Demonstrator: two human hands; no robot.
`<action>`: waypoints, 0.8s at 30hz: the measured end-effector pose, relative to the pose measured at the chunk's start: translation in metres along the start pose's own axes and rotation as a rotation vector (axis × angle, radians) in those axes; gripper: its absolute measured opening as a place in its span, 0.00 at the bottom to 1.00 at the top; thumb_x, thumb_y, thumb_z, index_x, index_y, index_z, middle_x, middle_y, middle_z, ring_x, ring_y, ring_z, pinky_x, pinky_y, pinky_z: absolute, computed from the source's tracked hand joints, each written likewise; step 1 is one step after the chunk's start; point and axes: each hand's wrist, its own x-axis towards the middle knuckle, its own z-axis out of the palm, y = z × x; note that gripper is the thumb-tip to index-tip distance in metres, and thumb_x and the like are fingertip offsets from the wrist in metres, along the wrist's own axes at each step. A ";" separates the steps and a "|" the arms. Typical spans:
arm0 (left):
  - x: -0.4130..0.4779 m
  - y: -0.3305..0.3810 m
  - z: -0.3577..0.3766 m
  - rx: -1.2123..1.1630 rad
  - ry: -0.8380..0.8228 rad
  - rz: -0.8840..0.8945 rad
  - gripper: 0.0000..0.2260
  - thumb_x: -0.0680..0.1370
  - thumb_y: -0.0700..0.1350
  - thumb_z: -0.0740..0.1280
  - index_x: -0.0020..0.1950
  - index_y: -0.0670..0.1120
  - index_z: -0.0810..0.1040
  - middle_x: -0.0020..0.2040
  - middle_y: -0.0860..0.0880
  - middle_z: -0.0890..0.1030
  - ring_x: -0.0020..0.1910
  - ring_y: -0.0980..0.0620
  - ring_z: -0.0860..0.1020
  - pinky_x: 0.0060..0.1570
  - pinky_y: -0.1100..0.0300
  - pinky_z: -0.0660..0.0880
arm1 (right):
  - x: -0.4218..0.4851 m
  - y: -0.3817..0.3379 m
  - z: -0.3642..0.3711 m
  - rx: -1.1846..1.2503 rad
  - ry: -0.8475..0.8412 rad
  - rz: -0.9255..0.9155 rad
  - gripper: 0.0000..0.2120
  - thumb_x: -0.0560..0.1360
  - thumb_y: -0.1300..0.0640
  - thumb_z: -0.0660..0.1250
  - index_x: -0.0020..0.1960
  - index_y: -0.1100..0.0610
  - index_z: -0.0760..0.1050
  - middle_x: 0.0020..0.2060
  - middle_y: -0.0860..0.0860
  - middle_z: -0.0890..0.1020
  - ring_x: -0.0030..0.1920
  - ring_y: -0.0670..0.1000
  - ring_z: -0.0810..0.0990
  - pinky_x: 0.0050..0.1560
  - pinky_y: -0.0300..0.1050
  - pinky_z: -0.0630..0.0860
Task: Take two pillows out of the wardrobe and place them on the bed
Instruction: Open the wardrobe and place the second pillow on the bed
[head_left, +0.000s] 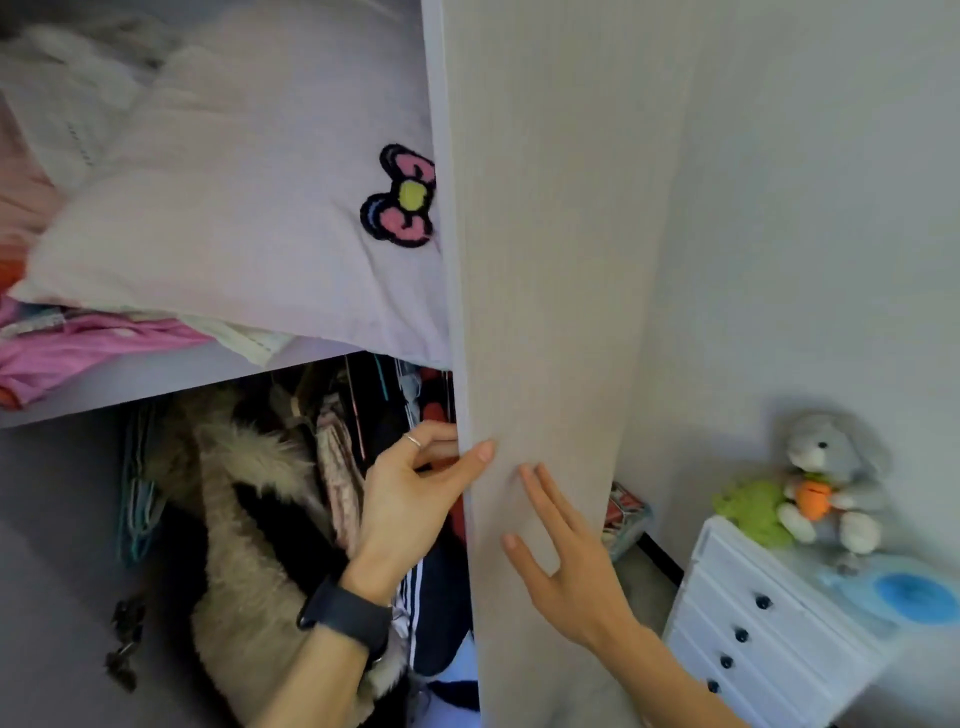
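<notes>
The lilac pillow (bow patch on it) lies on the upper wardrobe shelf, left of the door — soft, light, best taken by its near corners. Left hand pinches the door's edge; right hand rests spread, holding nothing.

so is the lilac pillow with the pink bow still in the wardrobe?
In: lilac bow pillow lies on the wardrobe shelf, neither hand touching it.
</notes>
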 end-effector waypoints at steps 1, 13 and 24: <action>-0.007 0.002 0.004 -0.010 -0.063 0.002 0.09 0.71 0.51 0.77 0.48 0.51 0.85 0.48 0.49 0.87 0.53 0.51 0.84 0.53 0.50 0.81 | -0.016 -0.003 -0.003 0.035 0.003 0.016 0.33 0.79 0.34 0.60 0.79 0.34 0.49 0.80 0.34 0.53 0.78 0.39 0.55 0.76 0.49 0.64; -0.037 0.008 0.114 -0.029 -0.616 0.171 0.21 0.77 0.30 0.68 0.63 0.51 0.80 0.61 0.58 0.83 0.61 0.59 0.79 0.60 0.64 0.75 | -0.124 0.014 -0.076 0.202 0.385 0.346 0.31 0.79 0.58 0.70 0.74 0.33 0.66 0.65 0.36 0.79 0.60 0.40 0.81 0.53 0.34 0.79; -0.009 -0.054 0.244 0.909 -0.616 0.896 0.50 0.73 0.39 0.73 0.81 0.58 0.41 0.82 0.48 0.42 0.80 0.43 0.48 0.73 0.38 0.58 | -0.125 0.064 -0.162 0.141 0.684 0.598 0.25 0.81 0.57 0.66 0.67 0.29 0.66 0.49 0.28 0.82 0.49 0.37 0.84 0.45 0.28 0.77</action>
